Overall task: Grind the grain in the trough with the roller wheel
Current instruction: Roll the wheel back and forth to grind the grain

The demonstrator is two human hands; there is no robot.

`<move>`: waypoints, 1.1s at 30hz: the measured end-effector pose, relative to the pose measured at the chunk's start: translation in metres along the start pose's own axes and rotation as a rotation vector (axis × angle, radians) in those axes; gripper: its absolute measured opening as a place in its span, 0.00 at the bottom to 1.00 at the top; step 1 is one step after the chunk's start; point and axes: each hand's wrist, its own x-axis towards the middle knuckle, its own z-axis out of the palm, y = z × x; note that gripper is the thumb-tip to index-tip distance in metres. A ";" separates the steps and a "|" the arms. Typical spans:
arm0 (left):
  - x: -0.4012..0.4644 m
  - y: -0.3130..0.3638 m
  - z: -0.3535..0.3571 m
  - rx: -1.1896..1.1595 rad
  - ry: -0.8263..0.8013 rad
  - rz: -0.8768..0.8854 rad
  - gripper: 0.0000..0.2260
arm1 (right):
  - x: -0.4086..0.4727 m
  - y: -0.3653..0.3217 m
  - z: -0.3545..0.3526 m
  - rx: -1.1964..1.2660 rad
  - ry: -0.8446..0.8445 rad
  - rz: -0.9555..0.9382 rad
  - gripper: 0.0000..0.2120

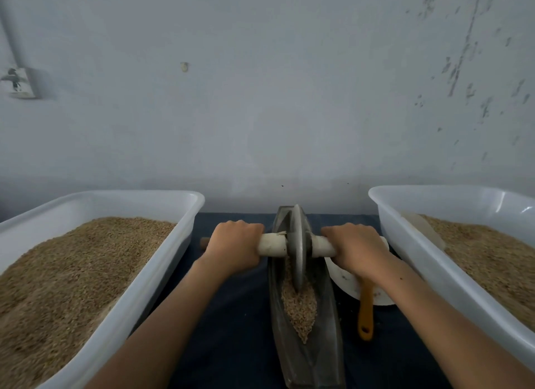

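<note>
Both hands (236, 244) (357, 248) grip the roller wheel (298, 248) (dark cloth (231, 316), pale wall (260, 99))

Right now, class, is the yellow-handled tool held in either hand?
No: the yellow-handled tool lies on the white dish, unheld.

A pale, scuffed wall (260, 85) rises behind a dark blue table covering (231, 316) in dim light.
</note>
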 end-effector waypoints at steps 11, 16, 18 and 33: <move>0.000 -0.006 -0.009 -0.083 -0.221 0.010 0.12 | 0.001 -0.001 -0.009 -0.029 -0.156 0.006 0.11; -0.003 0.002 0.003 0.084 0.164 -0.040 0.08 | -0.002 0.000 0.009 -0.009 0.127 0.053 0.07; -0.004 0.003 0.003 0.086 0.165 -0.040 0.08 | -0.003 0.001 0.010 -0.019 0.139 0.055 0.07; 0.001 -0.003 -0.006 -0.030 -0.222 -0.049 0.13 | 0.002 0.001 -0.009 -0.046 -0.185 0.004 0.13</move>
